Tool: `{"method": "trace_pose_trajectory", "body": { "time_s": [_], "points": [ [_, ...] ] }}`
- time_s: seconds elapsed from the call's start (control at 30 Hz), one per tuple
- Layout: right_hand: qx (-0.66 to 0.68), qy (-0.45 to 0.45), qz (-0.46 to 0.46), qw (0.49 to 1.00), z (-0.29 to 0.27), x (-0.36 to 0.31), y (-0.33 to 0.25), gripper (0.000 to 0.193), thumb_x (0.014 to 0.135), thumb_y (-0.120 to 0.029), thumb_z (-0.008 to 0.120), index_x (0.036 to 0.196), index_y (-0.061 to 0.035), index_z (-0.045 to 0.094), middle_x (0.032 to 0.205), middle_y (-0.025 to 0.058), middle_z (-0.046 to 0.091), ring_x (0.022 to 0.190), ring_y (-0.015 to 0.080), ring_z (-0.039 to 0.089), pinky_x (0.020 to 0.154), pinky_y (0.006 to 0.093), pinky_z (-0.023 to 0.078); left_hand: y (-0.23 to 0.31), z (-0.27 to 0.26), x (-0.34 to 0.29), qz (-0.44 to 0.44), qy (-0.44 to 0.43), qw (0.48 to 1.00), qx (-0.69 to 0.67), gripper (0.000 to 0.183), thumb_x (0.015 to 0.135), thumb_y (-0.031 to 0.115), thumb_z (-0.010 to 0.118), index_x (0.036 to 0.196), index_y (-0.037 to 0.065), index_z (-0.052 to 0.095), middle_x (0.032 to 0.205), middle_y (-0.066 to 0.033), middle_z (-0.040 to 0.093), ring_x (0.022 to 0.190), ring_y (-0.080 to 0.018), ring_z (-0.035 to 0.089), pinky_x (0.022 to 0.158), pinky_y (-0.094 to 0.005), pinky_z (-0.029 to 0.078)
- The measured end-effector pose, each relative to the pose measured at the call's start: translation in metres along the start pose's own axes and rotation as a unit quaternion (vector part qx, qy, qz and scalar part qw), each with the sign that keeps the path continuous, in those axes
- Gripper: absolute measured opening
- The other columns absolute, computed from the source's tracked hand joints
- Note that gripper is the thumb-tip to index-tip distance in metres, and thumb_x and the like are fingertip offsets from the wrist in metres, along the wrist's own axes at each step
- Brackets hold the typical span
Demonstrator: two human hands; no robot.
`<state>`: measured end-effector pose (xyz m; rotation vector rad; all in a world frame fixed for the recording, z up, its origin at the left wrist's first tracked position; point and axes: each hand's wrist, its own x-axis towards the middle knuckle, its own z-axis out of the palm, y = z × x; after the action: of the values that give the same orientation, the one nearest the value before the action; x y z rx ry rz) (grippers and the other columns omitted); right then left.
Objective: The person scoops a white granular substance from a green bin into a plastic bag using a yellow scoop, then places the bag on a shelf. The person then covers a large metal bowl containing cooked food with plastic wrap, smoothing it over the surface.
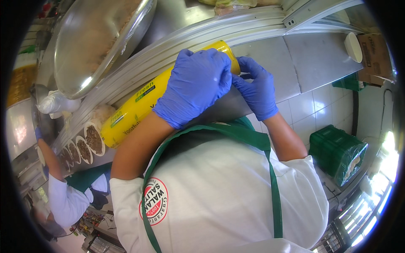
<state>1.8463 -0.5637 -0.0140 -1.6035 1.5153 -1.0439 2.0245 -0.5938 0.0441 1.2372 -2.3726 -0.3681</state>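
A long yellow roll with green printing (pixel 126 119), which looks like plastic wrap, lies slanting along the metal counter's edge. My left hand (pixel 196 86), in a blue glove, is closed over the roll near its far right end, knuckles up. Close to that end, my right hand (pixel 258 89), also gloved in blue, has its thumb and fingers drawn together in a pinch beside the left fingertips. Whatever is between the fingers of either hand is hidden or too thin to see.
Left of the roll, several white bowls of brown food (pixel 93 139) stand in a row. A large metal bowl (pixel 80 46) sits beyond. A co-worker (pixel 69 196) is at the left. One white bowl (pixel 353 47), a cardboard box (pixel 374 58) and green crates (pixel 335 152) are rightward.
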Motion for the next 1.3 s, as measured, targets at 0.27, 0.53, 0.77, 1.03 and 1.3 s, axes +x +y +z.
{"method": "trace_pose_trajectory", "body": {
  "time_s": [0.27, 0.53, 0.77, 1.03, 1.3],
  "points": [
    [0.011, -0.01, 0.009, 1.0, -0.001, -0.002, 0.0, 0.041, 0.08, -0.03, 0.081, 0.112, -0.008, 0.068, 0.096, 0.0094, 0.073, 0.077, 0.024, 0.069, 0.072, 0.0311, 0.056, -0.008, -0.016, -0.004, -0.078, 0.038, 0.996, -0.025, 0.016, 0.085, 0.019, 0.071, 0.095, 0.007, 0.074, 0.086, -0.0103, 0.068, 0.075, -0.0263, 0.066, 0.072, -0.0369, 0.05],
    [-0.003, -0.015, 0.014, 1.0, -0.001, -0.001, -0.003, 0.039, 0.081, -0.025, 0.081, 0.112, -0.0056, 0.068, 0.097, 0.0092, 0.073, 0.079, 0.0205, 0.068, 0.073, 0.03, 0.055, 0.007, -0.014, 0.002, -0.013, 0.026, 0.985, 0.169, 0.006, 0.083, 0.022, 0.068, 0.082, 0.016, 0.067, 0.08, -0.0037, 0.063, 0.08, -0.0256, 0.061, 0.078, -0.0412, 0.039],
    [-0.014, -0.035, 0.039, 0.999, -0.004, -0.001, -0.006, 0.038, 0.081, -0.015, 0.082, 0.113, -0.001, 0.068, 0.102, 0.0082, 0.072, 0.084, 0.013, 0.066, 0.078, 0.0272, 0.055, 0.002, -0.003, 0.013, 0.002, -0.04, 0.969, 0.242, 0.015, 0.076, 0.018, 0.071, 0.089, 0.011, 0.067, 0.085, -0.0053, 0.063, 0.082, -0.0222, 0.063, 0.078, -0.0423, 0.041],
    [-0.003, -0.002, 0.01, 1.0, -0.001, -0.005, 0.003, 0.042, 0.08, -0.031, 0.081, 0.112, -0.0087, 0.068, 0.096, 0.0099, 0.073, 0.078, 0.025, 0.07, 0.072, 0.0322, 0.056, -0.01, -0.009, 0.002, -0.056, -0.001, 0.993, -0.104, 0.015, 0.083, 0.023, 0.068, 0.089, 0.01, 0.066, 0.083, -0.0092, 0.065, 0.077, -0.0279, 0.063, 0.07, -0.0415, 0.045],
    [0.014, -0.015, 0.024, 1.0, -0.001, -0.006, 0.0, 0.039, 0.082, -0.027, 0.08, 0.113, -0.0072, 0.067, 0.099, 0.0101, 0.073, 0.081, 0.0227, 0.07, 0.074, 0.0316, 0.056, 0.002, -0.004, -0.004, -0.025, 0.053, 0.997, 0.058, 0.023, 0.081, 0.025, 0.075, 0.099, 0.011, 0.073, 0.095, -0.0052, 0.067, 0.09, -0.0264, 0.063, 0.084, -0.0404, 0.044]
  ]
}}
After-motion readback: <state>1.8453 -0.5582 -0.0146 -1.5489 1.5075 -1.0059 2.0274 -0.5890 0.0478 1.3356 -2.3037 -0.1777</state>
